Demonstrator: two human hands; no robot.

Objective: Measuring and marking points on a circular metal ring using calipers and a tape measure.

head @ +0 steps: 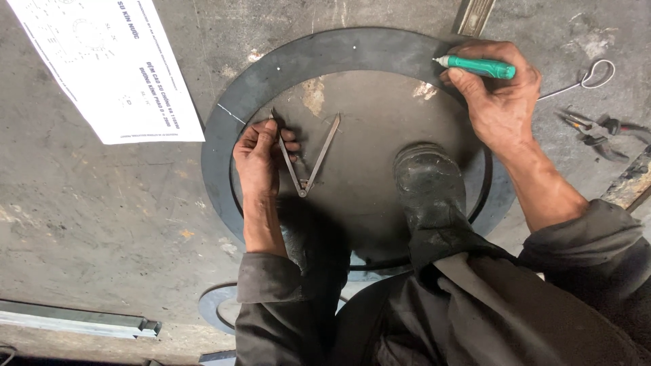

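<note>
Gritty concrete floor [102, 224], flat black rubber ring [352, 47], steel dividers [308, 159]

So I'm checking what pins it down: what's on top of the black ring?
On the black ring the right hand rests, holding a green marker. A boot stands on the disc inside it. The ring's near edge is hidden by the person's legs.

Left hand [258, 159] grips dividers [306, 157]; right hand [498, 98] holds marker [478, 66].
</note>
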